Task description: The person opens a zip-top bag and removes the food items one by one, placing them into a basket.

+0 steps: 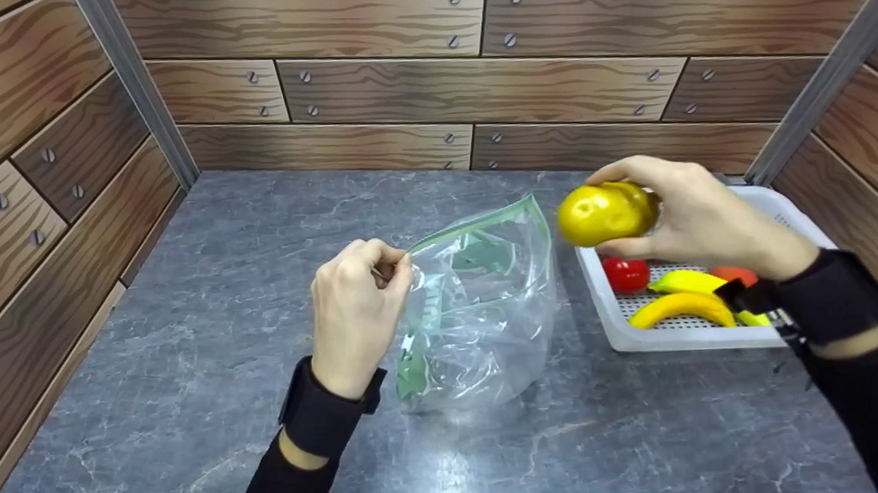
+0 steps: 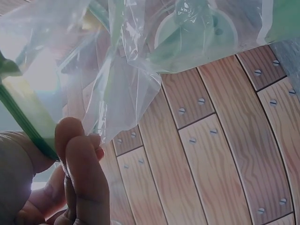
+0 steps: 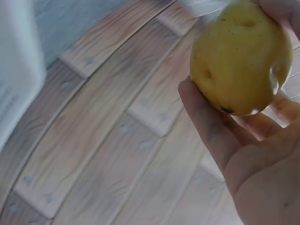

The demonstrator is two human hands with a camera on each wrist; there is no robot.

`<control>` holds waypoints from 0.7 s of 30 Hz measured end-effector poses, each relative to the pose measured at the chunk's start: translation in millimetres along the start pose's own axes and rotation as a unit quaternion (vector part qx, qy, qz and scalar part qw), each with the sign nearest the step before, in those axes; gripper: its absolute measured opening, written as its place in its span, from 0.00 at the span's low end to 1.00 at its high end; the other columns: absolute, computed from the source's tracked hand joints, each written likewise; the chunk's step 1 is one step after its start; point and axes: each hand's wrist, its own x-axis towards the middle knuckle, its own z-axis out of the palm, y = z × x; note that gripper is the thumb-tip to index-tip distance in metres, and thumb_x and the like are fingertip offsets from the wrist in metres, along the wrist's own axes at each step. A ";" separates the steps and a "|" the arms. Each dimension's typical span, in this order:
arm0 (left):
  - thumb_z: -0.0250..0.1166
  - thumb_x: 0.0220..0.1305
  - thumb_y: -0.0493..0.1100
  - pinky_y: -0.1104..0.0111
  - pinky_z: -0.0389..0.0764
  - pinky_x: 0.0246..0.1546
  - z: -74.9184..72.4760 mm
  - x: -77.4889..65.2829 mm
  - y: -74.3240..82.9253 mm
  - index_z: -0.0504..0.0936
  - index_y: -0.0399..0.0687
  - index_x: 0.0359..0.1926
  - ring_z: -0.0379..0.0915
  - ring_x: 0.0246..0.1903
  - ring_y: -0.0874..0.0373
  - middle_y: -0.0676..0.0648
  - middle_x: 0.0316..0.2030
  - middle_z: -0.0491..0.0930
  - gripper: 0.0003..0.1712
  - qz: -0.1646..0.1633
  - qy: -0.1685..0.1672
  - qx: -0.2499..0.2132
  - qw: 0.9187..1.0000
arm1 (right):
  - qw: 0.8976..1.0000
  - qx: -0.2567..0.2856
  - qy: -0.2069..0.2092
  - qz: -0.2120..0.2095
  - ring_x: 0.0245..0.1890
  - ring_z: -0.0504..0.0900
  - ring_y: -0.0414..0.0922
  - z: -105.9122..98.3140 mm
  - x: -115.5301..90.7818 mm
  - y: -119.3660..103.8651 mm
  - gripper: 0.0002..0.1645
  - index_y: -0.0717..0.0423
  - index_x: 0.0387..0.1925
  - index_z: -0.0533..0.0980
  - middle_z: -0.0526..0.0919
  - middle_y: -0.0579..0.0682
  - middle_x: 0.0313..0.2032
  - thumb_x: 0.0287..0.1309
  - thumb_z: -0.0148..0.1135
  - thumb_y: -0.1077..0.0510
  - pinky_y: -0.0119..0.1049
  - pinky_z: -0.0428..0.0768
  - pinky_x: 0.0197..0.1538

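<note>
My left hand (image 1: pixel 356 311) pinches the rim of a clear zip bag (image 1: pixel 489 349) with green trim and green printed patches. The bag stands on the table with its mouth gaping upward. In the left wrist view, the green zip strip (image 2: pixel 26 115) runs down to the thumb and fingertips. My right hand (image 1: pixel 696 214) grips a yellow-brown potato (image 1: pixel 604 214) between thumb and fingers, just right of the bag's top corner. Dimples and a dark spot show on the potato (image 3: pixel 241 61) in the right wrist view.
A white perforated basket (image 1: pixel 600 306) sits at the right, below my right forearm. In it lie a red tomato-like thing (image 1: pixel 626 274), a banana (image 1: pixel 679 309), another long yellow piece (image 1: pixel 685 281) and an orange-red piece (image 1: pixel 733 275). Wood-patterned walls (image 1: pixel 401 91) enclose the grey marbled tabletop (image 1: pixel 189 350).
</note>
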 end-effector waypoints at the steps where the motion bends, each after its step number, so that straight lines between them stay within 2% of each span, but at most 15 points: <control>1: 0.74 0.60 0.30 0.71 0.80 0.27 -0.6 0.1 0.4 0.89 0.40 0.29 0.79 0.22 0.57 0.46 0.23 0.84 0.04 0.000 0.000 0.001 1.000 | 1.000 -0.006 -0.005 0.010 0.42 0.81 0.39 0.4 -1.6 8.3 0.40 0.50 0.60 0.80 0.90 0.48 0.49 0.42 0.87 0.59 0.21 0.74 0.43; 5: 0.74 0.60 0.31 0.70 0.80 0.27 -1.7 0.7 1.3 0.89 0.40 0.28 0.79 0.22 0.57 0.46 0.23 0.84 0.05 -0.001 0.000 0.002 1.000 | 0.996 -0.024 -0.057 0.061 0.42 0.81 0.45 3.8 -9.9 39.5 0.42 0.54 0.63 0.80 0.87 0.53 0.51 0.43 0.86 0.56 0.28 0.76 0.42; 9: 0.75 0.60 0.31 0.70 0.80 0.27 -2.2 1.1 1.5 0.89 0.41 0.28 0.79 0.23 0.57 0.47 0.23 0.84 0.05 -0.001 -0.001 0.003 1.000 | 0.982 -0.031 -0.142 0.118 0.43 0.81 0.49 13.0 -19.1 65.9 0.42 0.57 0.63 0.80 0.83 0.59 0.50 0.45 0.85 0.54 0.35 0.78 0.41; 12: 0.75 0.60 0.31 0.71 0.80 0.27 -2.4 1.2 1.5 0.89 0.41 0.28 0.79 0.23 0.57 0.47 0.23 0.84 0.05 -0.001 -0.003 0.002 1.000 | 0.973 -0.023 -0.188 0.136 0.44 0.82 0.50 24.8 -25.9 81.7 0.40 0.59 0.61 0.80 0.85 0.60 0.51 0.43 0.85 0.54 0.39 0.79 0.43; 15: 0.74 0.60 0.31 0.71 0.79 0.27 -2.2 0.8 1.5 0.89 0.41 0.29 0.79 0.23 0.57 0.47 0.23 0.84 0.05 0.001 -0.004 0.001 1.000 | 0.966 -0.022 -0.221 0.134 0.44 0.83 0.49 38.4 -31.4 92.0 0.40 0.60 0.58 0.81 0.87 0.58 0.50 0.42 0.85 0.53 0.41 0.80 0.46; 21: 0.74 0.61 0.31 0.71 0.79 0.27 -2.0 0.3 0.7 0.89 0.41 0.29 0.79 0.23 0.57 0.47 0.23 0.84 0.04 0.006 -0.002 0.001 1.000 | 0.952 -0.022 -0.270 0.140 0.43 0.83 0.46 57.6 -37.8 98.4 0.42 0.57 0.60 0.82 0.88 0.56 0.51 0.39 0.86 0.51 0.42 0.80 0.46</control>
